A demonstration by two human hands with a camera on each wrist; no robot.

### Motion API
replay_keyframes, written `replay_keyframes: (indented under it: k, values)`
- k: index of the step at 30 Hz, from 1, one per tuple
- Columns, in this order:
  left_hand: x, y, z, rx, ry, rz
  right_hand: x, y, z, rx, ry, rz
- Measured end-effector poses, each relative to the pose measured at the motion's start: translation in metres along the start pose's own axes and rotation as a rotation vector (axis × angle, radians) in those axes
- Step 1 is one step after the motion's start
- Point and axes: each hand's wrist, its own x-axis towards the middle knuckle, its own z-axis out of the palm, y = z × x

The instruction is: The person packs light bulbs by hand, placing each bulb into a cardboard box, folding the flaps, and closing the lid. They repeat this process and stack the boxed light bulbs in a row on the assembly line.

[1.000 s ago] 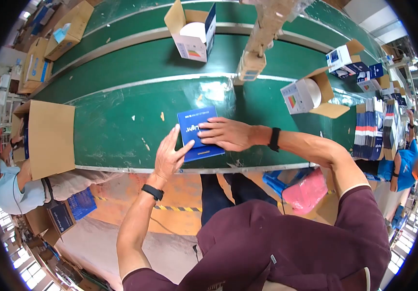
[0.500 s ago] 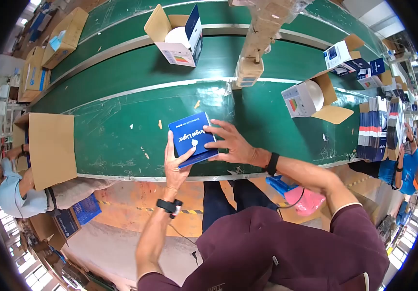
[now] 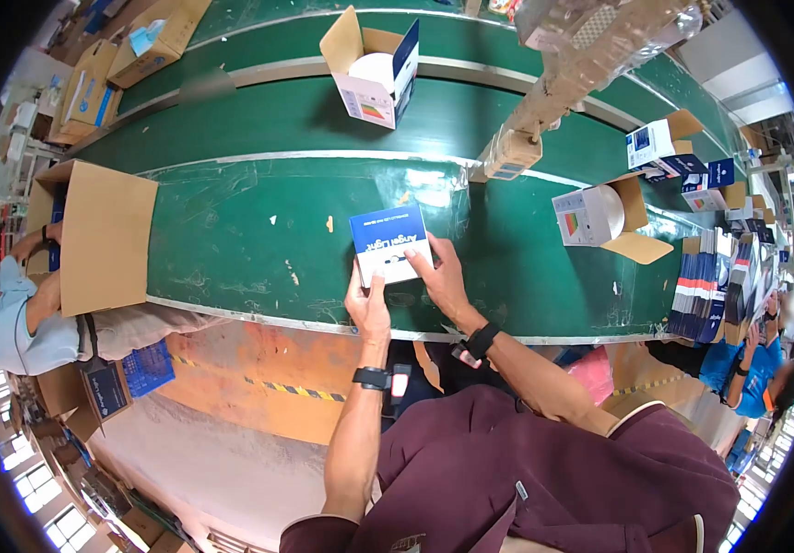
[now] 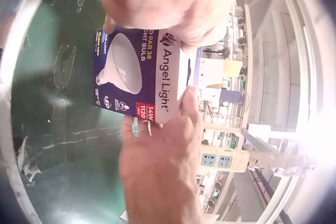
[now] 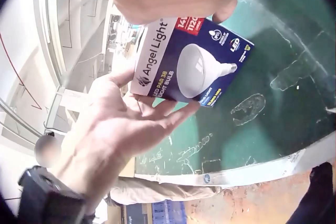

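Note:
Both hands hold a small blue-and-white light bulb box above the near edge of the green work surface. My left hand grips its left side and my right hand its right side, thumbs on the white part by a dark slot. In the left wrist view, the box's side panel shows a printed bulb and "Angel Light" lettering. Fingers of both hands wrap its two ends. The right wrist view shows the same box, with the left hand spread along its lower edge.
An open bulb box stands farther back, another to the right. Stacked flat cartons lie at far right. A large carton stands at left beside a seated person. A taped post with a socket block rises behind the work.
Earlier both hands lay over the box's blue face on the surface. The box has since come upright, showing its white part, and the right hand has moved to its right side.

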Motion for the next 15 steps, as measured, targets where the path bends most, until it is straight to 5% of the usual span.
replay_keyframes:
  k: [4, 10, 15]
  values:
    - [0.006, -0.014, 0.005, -0.010, 0.091, -0.023, -0.002, 0.013, 0.011, -0.045, 0.087, -0.203]
    - [0.027, 0.006, 0.002, 0.601, 0.020, 0.012, 0.002, 0.019, 0.010, 0.164, -0.047, -0.020]
    - [0.013, -0.002, 0.017, 0.630, 0.087, -0.100, 0.019, 0.002, 0.007, 0.125, -0.136, -0.051]
